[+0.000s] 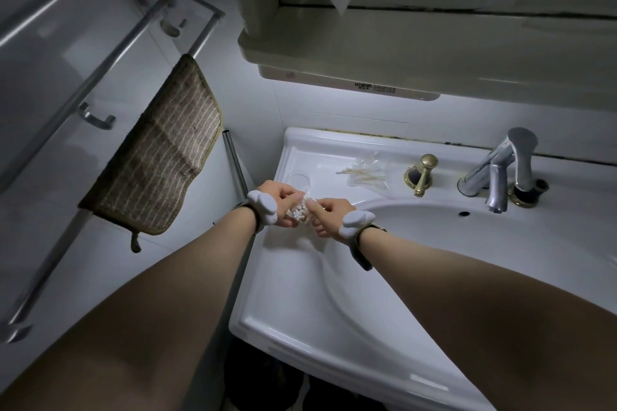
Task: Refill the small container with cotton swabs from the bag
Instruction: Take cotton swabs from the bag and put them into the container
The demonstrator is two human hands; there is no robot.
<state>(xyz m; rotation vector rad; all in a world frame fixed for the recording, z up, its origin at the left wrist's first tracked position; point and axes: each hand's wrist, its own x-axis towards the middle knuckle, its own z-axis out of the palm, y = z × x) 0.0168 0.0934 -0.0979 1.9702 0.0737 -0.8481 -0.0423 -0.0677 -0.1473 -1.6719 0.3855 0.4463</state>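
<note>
My left hand [279, 202] grips a small clear container [300, 213] packed with white-tipped cotton swabs, just above the sink's left ledge. My right hand [329, 215] pinches at the swabs at the container's mouth, fingers curled onto them. A clear round lid [299, 178] lies on the ledge right behind my left hand. Further right on the ledge lies a clear plastic bag [369, 173] with several wooden-stemmed cotton swabs in it and some poking out of its left end.
The white sink [334, 277] fills the lower right, its basin to the right of my hands. A brass knob [421, 173] and chrome faucet [500, 170] stand at the back. A striped brown towel [157, 157] hangs on a rail at left. A cabinet [400, 43] overhangs.
</note>
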